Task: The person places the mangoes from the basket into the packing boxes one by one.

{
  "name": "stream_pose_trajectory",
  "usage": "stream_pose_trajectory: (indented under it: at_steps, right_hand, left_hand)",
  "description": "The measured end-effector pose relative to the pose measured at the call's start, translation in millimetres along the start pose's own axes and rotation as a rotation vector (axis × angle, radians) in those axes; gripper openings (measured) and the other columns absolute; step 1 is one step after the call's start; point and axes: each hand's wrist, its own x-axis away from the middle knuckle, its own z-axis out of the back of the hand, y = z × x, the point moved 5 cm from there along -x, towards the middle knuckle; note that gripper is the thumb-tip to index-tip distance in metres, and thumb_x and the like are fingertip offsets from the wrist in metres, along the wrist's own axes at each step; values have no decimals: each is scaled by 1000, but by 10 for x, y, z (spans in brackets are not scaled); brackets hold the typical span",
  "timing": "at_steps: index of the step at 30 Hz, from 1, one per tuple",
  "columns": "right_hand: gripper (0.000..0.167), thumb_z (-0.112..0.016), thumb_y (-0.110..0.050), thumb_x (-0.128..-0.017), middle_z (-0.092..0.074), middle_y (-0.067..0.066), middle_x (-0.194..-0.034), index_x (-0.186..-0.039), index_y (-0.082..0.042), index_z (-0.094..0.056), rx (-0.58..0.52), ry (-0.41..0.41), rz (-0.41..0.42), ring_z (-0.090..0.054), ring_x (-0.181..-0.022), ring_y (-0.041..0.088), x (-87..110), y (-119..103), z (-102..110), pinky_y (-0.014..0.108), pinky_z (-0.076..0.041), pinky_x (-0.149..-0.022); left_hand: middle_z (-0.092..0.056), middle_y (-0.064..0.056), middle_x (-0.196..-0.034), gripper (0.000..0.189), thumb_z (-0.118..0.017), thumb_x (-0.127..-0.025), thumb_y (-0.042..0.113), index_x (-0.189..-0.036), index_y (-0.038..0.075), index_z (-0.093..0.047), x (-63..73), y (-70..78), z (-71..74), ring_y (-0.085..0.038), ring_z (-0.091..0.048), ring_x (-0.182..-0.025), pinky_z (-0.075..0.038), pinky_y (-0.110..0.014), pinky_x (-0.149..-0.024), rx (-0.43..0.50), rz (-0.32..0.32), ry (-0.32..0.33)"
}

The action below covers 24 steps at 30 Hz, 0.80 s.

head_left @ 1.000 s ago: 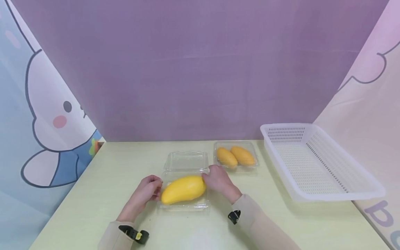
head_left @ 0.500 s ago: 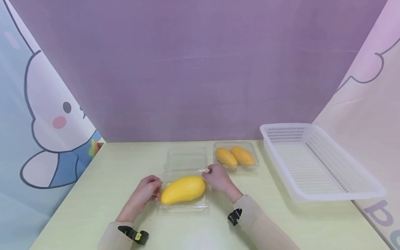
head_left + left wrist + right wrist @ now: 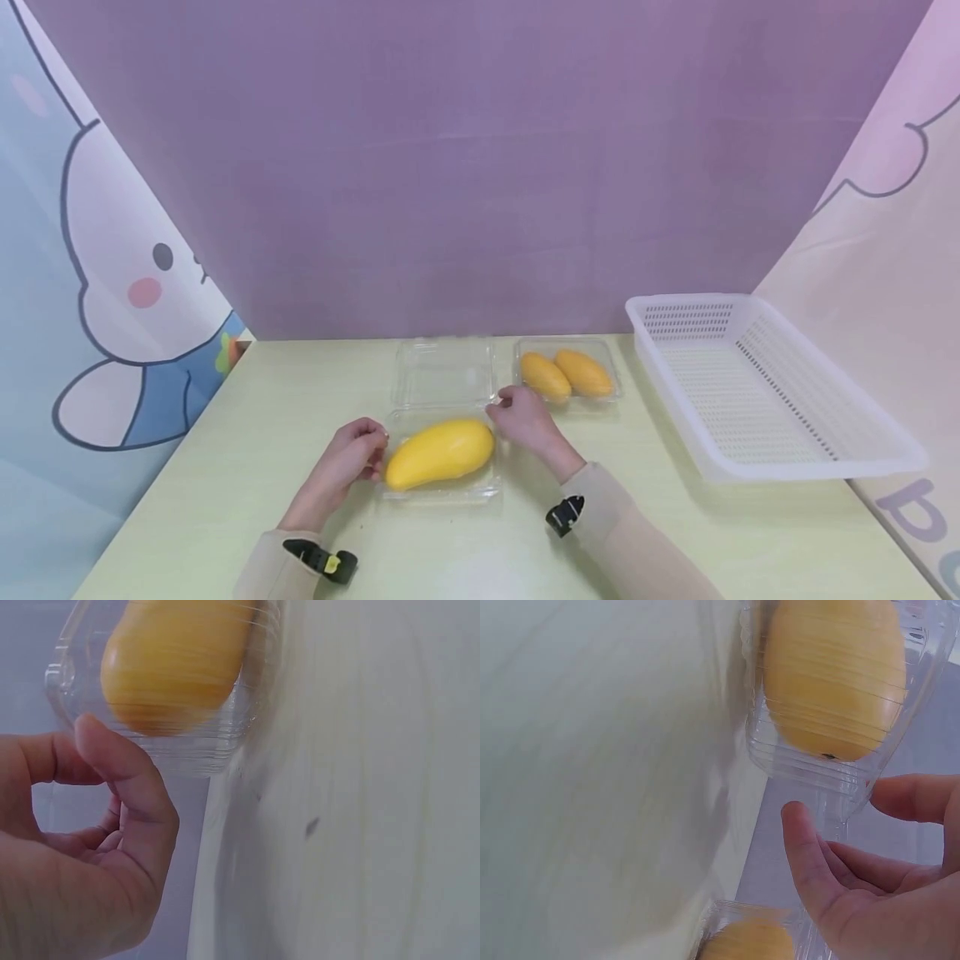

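Note:
A large yellow mango lies in the base of a clear plastic clamshell box, whose lid is folded back away from me. At the box's left side, my left hand pinches the rim between thumb and forefinger, seen close in the left wrist view. My right hand is at the far right corner, near the hinge. In the right wrist view one fingertip touches the box corner, while the thumb stands apart from it with a gap between.
Behind my right hand, a second clear box holds two smaller orange mangoes. A white perforated plastic basket stands at the right side of the pale table. A purple backdrop rises behind the table.
The lid has swung further back and down, away from me, towards the table. My right fingers have shifted slightly and parted from the lid. My left hand and the yellow mango have stayed put.

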Motion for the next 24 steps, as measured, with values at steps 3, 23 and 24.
stream_pose_trajectory:
  at_steps: [3,23,24]
  right_hand:
    - [47,-66,-16,-94,-69,21,-111,-129,14,-58,-12,13,-4,-67,-100,31,-7,-6,12,44,-57,-89]
    - [47,-65,-12,-92,-68,18,-114,-133,10,-58,-87,82,1,-65,-105,31,-52,-117,135,42,-56,-91]
    - [47,-65,-12,-92,-68,18,-114,-133,10,-58,-93,89,2,-65,-106,31,-55,-123,142,43,-56,-91]
  left_hand:
    - [-52,-9,-80,19,-52,-98,9,-111,-5,-53,0,-7,2,-20,-52,-64,-50,-27,-54,1,-3,-1]
    - [-52,-8,-79,18,-53,-97,8,-110,-5,-53,-2,2,-9,-20,-52,-63,-50,-27,-53,35,-24,-15]
    - [-52,-9,-78,18,-53,-97,8,-110,-5,-53,-1,3,-11,-20,-52,-63,-50,-27,-53,35,-25,-16]
